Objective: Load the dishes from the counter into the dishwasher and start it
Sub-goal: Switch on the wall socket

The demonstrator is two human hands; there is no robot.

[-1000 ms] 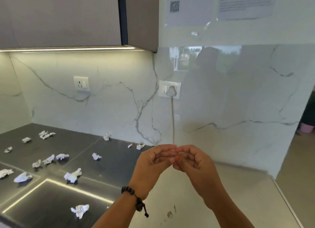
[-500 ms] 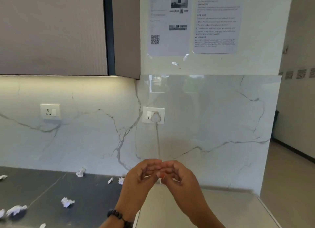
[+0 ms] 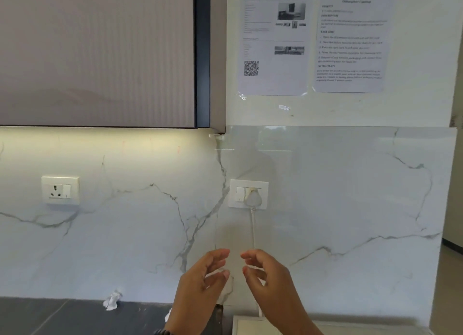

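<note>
Before the marble wall, left hand (image 3: 200,282) and right hand (image 3: 268,279) apart, each grip released, empty.

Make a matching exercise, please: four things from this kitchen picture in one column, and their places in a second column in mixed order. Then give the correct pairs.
Things
1. white plug
2. empty socket
3. crumpled paper
4. QR code

Places
A. on the dark counter, beside the marble wall
B. on the left printed sheet, taped above the backsplash
C. in the wall outlet above the two hands
D. on the wall under the lit cabinet, far left

Pairs: 1-C, 2-D, 3-A, 4-B
</note>
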